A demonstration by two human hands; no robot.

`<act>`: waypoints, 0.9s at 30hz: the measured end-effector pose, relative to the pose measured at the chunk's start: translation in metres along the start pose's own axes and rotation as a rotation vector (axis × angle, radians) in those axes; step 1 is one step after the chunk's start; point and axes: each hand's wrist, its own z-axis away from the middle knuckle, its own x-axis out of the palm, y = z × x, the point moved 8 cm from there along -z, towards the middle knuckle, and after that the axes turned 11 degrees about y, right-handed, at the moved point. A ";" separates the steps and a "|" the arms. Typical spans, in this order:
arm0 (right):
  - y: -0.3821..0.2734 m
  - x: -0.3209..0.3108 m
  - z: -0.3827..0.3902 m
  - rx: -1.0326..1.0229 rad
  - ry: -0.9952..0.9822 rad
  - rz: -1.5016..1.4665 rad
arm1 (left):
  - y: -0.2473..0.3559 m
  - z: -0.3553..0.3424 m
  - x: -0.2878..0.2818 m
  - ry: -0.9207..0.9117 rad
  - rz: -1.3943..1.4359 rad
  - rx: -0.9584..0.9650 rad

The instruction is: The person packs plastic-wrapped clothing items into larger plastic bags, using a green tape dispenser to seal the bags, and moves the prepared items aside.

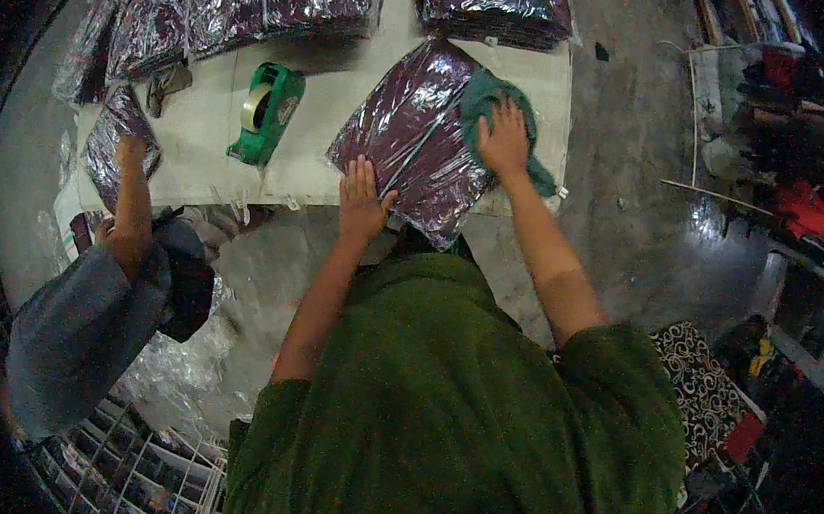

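Note:
A maroon folded textile in a clear plastic bag [412, 114] lies cornerwise on the cream-covered table [318, 169] before me. Its nearest corner sticks out past the table's front edge. My left hand [363, 201] rests flat on the bag's lower left side, fingers extended. A crumpled green cloth [485, 95] covers part of the bag's right side and hangs down beside it. On top of this cloth lies my right hand [504, 139], its fingers stretched and slightly apart. Light glares off the plastic between the two hands.
A green tape dispenser [274, 118] with a roll stands left of the bag. Bagged maroon stacks [248, 2] and another stack [494, 10] line the far side. At left, a co-worker in grey [92, 321] handles another bagged piece [110, 131]. Dark textiles [776, 101] lie at right.

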 end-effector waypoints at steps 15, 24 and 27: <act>-0.085 -0.015 0.063 -0.312 -0.195 -0.154 | 0.003 0.004 -0.002 0.066 0.005 0.028; -0.002 -0.051 -0.019 0.344 -0.055 -0.346 | 0.003 -0.015 0.009 0.065 -0.020 0.043; -0.094 -0.065 0.083 -0.301 0.097 -0.537 | 0.008 -0.010 0.008 0.062 -0.065 0.067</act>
